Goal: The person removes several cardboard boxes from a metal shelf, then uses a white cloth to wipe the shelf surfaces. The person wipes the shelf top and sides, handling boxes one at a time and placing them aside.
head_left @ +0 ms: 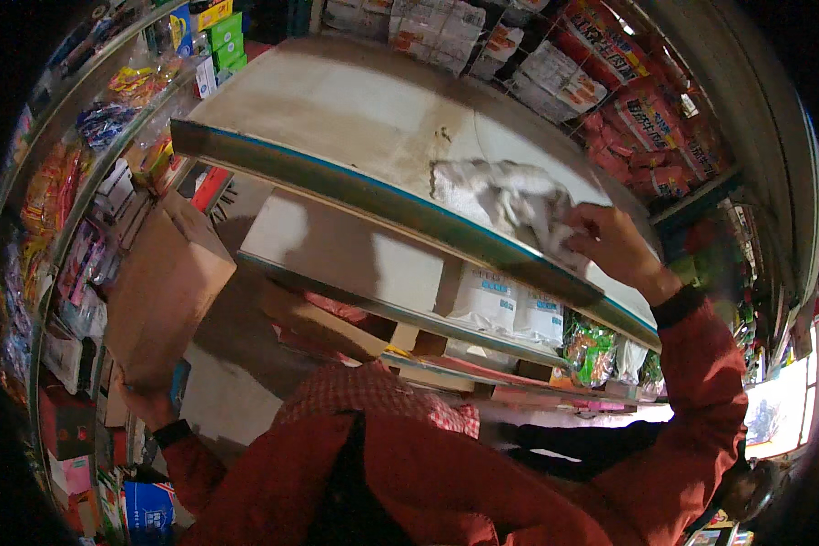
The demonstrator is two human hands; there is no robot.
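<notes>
My right hand [614, 242] grips a crumpled, stained whitish cloth [512, 194] by its right end. The cloth lies partly spread on a white shelf board [355, 102], near its front edge, and is slightly blurred. Dark marks and brownish smears show on the board around it. On the left, my left hand [149, 404] holds a brown cardboard box [167, 280] at its lower end. The box is tilted beside the left-hand shelving, and some of my fingers are hidden by it.
Red printed snack packets [645, 123] and white wrapped packs [553, 78] stand behind the board. Below it, a lower shelf holds white bags [488, 297] and green packets [590, 348]. Left-hand shelving carries bagged goods [51, 184] and green boxes [226, 41]. A blue package [149, 512] sits at lower left.
</notes>
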